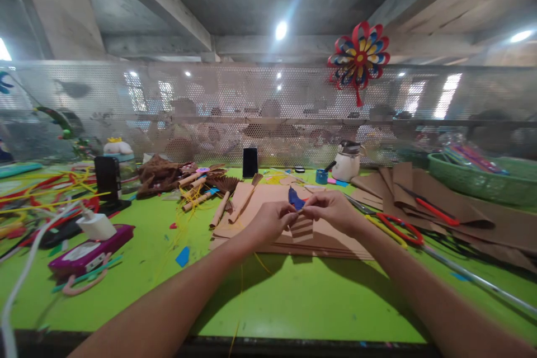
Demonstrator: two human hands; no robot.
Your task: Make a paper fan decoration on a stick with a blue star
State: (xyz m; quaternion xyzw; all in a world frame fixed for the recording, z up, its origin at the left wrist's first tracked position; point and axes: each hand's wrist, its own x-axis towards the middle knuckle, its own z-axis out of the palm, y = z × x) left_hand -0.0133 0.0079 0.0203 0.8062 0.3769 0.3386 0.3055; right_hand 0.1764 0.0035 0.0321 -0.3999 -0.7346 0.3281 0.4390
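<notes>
My left hand (272,222) and my right hand (333,211) meet in front of me, fingertips pinched close together. Between them hangs a small piece of brown paper (302,229) with fold-like stripes, its top edge hidden by the fingers. A dark blue object (296,198) shows just beyond the fingertips; its kind is unclear. Both hands are above a stack of brown paper sheets (251,238) on the green table (260,302). Rolled brown paper pieces with fanned ends (246,201) lie left of my left hand.
Red-handled scissors (400,228) and a yellow tool (388,232) lie right of the stack. Farther right are brown sheets (503,229) and a green basket (482,182). A purple power strip (94,254) with a white charger (96,226) sits left. A phone (250,162) stands behind.
</notes>
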